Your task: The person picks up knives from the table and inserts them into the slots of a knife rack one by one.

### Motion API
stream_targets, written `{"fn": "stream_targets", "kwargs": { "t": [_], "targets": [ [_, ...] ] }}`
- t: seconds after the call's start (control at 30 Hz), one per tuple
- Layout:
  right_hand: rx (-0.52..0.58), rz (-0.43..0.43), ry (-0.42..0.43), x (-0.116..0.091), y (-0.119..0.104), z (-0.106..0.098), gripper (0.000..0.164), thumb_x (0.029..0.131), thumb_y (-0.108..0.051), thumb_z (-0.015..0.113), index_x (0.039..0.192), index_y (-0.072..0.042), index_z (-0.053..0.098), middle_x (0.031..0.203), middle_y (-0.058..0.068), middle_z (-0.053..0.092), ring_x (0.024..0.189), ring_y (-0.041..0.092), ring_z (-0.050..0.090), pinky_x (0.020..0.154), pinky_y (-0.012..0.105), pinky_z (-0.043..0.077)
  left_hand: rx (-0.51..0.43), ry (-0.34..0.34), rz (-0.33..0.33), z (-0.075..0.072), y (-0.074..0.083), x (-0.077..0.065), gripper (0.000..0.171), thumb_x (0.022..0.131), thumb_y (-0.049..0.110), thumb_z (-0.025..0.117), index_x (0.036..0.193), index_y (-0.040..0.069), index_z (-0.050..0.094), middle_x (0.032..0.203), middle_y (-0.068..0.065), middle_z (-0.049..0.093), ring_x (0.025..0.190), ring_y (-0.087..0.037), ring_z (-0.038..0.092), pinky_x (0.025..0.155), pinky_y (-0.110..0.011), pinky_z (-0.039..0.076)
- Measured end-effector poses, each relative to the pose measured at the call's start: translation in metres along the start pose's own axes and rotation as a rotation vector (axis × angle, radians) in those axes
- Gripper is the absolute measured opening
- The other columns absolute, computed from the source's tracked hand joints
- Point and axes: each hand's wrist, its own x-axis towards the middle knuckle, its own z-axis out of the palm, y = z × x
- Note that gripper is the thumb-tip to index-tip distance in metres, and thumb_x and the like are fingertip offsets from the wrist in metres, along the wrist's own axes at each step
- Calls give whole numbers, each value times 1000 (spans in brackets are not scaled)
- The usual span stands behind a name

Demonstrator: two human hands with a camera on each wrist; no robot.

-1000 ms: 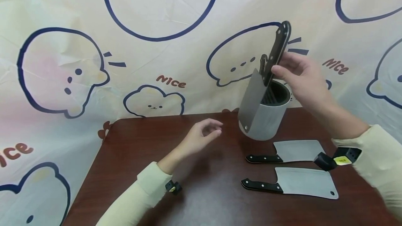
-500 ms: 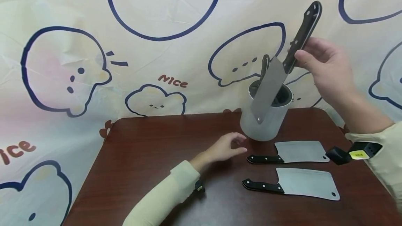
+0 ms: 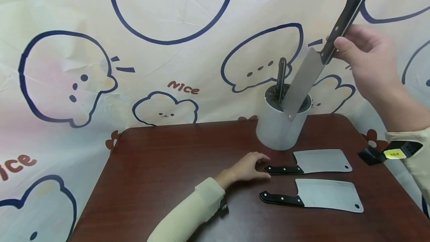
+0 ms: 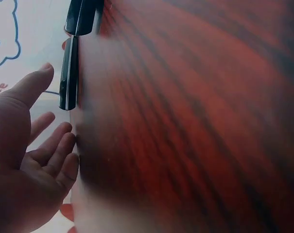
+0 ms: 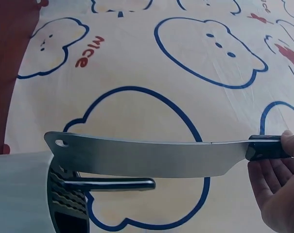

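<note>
My right hand (image 3: pixel 373 61) grips a cleaver (image 3: pixel 304 81) by its black riveted handle, blade slanting down to the left. In the head view the blade overlaps the knife block (image 3: pixel 280 130); in the right wrist view the blade's holed end (image 5: pixel 64 143) is right at the block's mouth. Another black-handled knife (image 3: pixel 281 75) stands in the block. My left hand (image 3: pixel 246 167) is low over the table, thumb and fingers apart around the handle end of the farther cleaver (image 3: pixel 322 161). In the left wrist view a gap shows between the fingers and the nearer handle (image 4: pixel 69 73).
A second cleaver (image 3: pixel 329 195) lies in front of the farther one, blade also to the right. The brown table (image 3: pixel 168 152) ends at the back against a cartoon-printed cloth (image 3: pixel 168 59).
My right hand has moved up and to the right, drawing the cleaver's blade upward at the block. My left hand has moved right to the farther cleaver's handle.
</note>
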Motion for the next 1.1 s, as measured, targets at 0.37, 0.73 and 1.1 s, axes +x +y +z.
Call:
{"fn": "stream_targets", "kwargs": {
  "t": [0.37,0.73,1.1],
  "targets": [
    [-122,63,61,12,0,-1,39,98,-18,68,136,-11,64,122,-1,71,98,2,71,118,23,29,114,6,20,11,3,8,52,86,39,82,131,17,67,119,4,64,110,-7,55,99,-20,43],
    [-80,91,58,19,12,3,41,97,-19,69,137,-11,64,127,4,68,102,7,70,113,19,35,176,0,-37,16,8,13,36,89,34,81,121,22,71,115,7,62,108,-6,54,102,-24,41],
    [-218,86,24,23,23,13,41,100,-21,65,141,-15,61,130,0,68,105,4,69,125,36,14,91,-7,-18,11,9,14,29,92,28,78,118,17,71,114,6,66,103,-4,56,100,-23,43]
  ]
}}
